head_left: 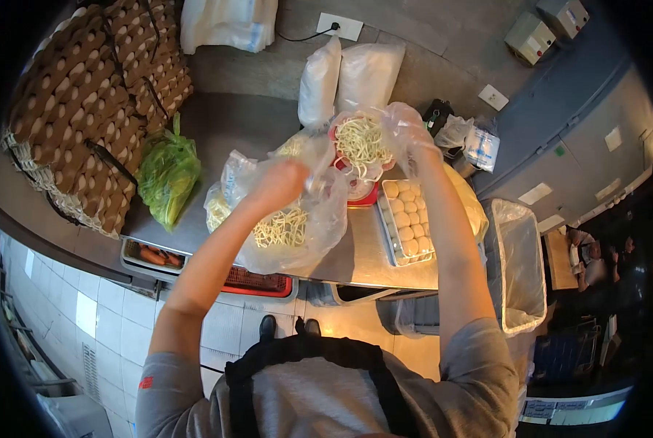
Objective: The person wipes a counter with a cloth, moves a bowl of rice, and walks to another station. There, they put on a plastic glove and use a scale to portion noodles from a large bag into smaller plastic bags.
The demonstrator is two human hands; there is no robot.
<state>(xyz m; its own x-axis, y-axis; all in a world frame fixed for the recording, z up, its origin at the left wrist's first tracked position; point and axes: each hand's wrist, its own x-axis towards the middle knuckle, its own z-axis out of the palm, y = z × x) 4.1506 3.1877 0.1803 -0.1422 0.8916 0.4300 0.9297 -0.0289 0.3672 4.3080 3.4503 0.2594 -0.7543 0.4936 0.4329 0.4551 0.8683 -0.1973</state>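
My left hand (281, 184) is closed at the edge of a clear plastic bag (326, 230), with thin plastic beside its fingers. Pale noodles (281, 228) lie inside that open bag. More noodles (363, 142) are heaped on a red kitchen scale (363, 196), some strands hanging over its front. Beside this heap, on its right, is my right hand (410, 130), covered in clear plastic like a glove or bag. Its fingers are blurred, so their grip does not show.
A tray of round, pale dough balls or eggs (408, 223) sits right of the scale. Left are a green bag of leafy vegetables (169, 175) and tall stacked egg cartons (85, 95). White filled bags (370, 73) lean on the wall. A lined bin (516, 263) stands at right.
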